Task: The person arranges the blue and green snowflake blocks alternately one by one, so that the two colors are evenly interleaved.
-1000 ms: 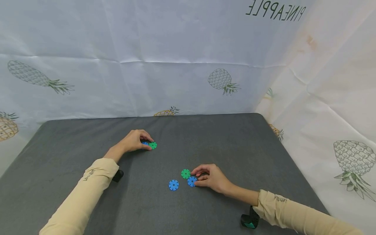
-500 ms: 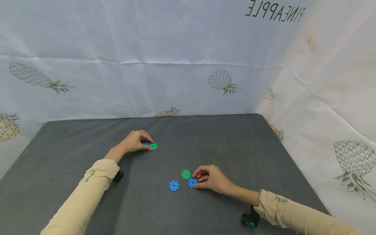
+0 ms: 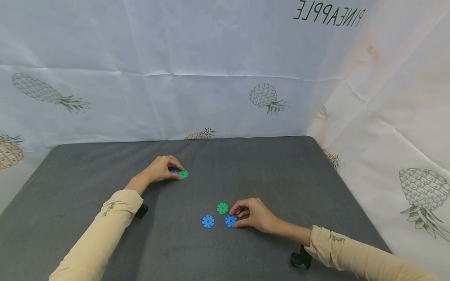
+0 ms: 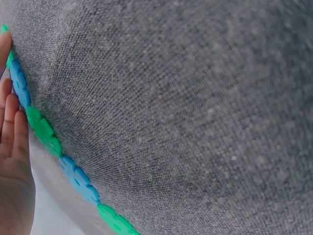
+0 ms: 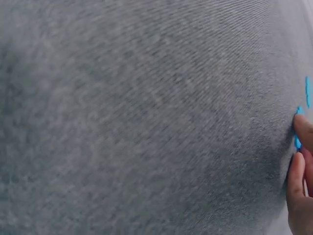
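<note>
At the table's far left, my left hand has its thumb and fingers at opposite edges of a notched green disc. A blue disc shows partly beneath that hand. The left wrist view shows a row of alternating green and blue discs, including a green one and a blue one, running past the fingers. My right hand pinches a notched blue disc by its edges on the table. Just beyond it lies a green disc; another blue disc lies to its left.
The grey cloth-covered table runs back to a white curtain printed with pineapples. A second curtain side borders the right edge. Black wrist devices, one left and one right, hang below the sleeves.
My right hand has drawn its blue disc slightly toward the near side, opening a small gap from the green disc. My left hand has stayed in place.
</note>
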Demonstrator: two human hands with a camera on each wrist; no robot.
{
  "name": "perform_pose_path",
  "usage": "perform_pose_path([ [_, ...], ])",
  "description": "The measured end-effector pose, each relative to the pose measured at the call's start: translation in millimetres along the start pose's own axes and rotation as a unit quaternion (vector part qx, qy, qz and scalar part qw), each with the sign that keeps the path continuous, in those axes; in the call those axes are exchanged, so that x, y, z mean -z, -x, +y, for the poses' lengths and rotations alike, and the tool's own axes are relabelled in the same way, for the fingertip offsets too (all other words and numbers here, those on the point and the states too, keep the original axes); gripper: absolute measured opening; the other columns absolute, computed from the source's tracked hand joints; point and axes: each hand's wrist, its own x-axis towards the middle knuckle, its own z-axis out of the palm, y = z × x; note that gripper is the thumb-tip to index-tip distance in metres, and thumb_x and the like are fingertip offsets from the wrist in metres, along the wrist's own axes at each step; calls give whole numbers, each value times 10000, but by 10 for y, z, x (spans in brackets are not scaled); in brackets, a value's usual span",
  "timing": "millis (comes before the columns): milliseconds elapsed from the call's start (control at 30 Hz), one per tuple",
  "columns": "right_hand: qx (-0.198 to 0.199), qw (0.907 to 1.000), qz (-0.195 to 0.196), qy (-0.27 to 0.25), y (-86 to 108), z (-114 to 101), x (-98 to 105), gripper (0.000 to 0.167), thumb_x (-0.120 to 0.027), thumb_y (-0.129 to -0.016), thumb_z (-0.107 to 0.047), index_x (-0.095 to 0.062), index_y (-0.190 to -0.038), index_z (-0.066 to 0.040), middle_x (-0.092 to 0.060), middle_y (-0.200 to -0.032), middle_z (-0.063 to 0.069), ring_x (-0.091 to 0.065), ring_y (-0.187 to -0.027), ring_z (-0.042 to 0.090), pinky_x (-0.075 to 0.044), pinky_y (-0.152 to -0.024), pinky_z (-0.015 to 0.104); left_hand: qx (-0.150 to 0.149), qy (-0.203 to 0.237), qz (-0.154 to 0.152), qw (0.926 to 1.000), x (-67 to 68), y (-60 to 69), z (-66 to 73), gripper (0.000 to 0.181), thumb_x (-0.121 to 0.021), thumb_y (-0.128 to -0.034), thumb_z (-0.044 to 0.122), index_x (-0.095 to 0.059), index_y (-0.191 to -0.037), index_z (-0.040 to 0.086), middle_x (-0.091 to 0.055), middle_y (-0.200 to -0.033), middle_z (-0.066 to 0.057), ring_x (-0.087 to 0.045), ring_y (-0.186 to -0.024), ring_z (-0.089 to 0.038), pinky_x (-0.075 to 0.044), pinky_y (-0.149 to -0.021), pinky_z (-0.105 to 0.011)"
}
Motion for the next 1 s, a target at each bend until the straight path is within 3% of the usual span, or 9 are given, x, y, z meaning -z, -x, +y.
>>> perform_pose_path([
  [100,233,9996,21,131,1,30,1,252,-817,-731,-44,-712,-959,-49,-681,-928,29,-634,-861,114,-553,-754,216,-11,1,-11,10000,3,-5,0,216,-807,-782,144,-750,-973,61,-626,-1075,-131,-599,-1011,-324,-492,-916,-481],
  [267,441,9989,-42,-162,22,57,42,270,-814,-731,-34,-685,-968,-37,-677,-940,54,-657,-872,116,-560,-759,237,-30,-23,-30,10000,12,-14,5,213,-805,-785,146,-749,-972,60,-624,-1075,-132,-596,-1012,-325,-489,-920,-483],
  [400,660,9962,-487,-304,17,63,93,331,-804,-744,-27,-682,-1051,-5,-650,-971,75,-649,-853,118,-568,-742,259,36,-8,-43,10000,21,-15,8,206,-806,-783,140,-750,-966,62,-626,-1074,-133,-598,-1008,-323,-491,-913,-484],
  [633,967,9875,-1237,113,-33,100,147,346,-783,-786,-127,-712,-1105,-14,-623,-974,43,-612,-791,49,-562,-693,225,43,-6,-64,10000,24,-18,7,203,-810,-777,135,-752,-959,67,-626,-1073,-131,-598,-1008,-322,-493,-910,-476],
  [833,823,9886,-1211,-361,-86,163,189,327,-803,-756,-106,-715,-1049,8,-694,-851,48,-635,-732,36,-577,-646,282,6,11,-44,10000,23,-18,12,195,-809,-776,126,-752,-952,63,-628,-1063,-129,-599,-999,-317,-496,-908,-474],
  [1000,664,9904,-966,-733,-131,210,215,285,-827,-725,-103,-718,-974,-15,-717,-885,49,-643,-727,47,-581,-659,317,18,8,-34,10000,26,-16,21,191,-806,-778,118,-750,-952,60,-625,-1066,-130,-597,-998,-318,-496,-909,-472],
])
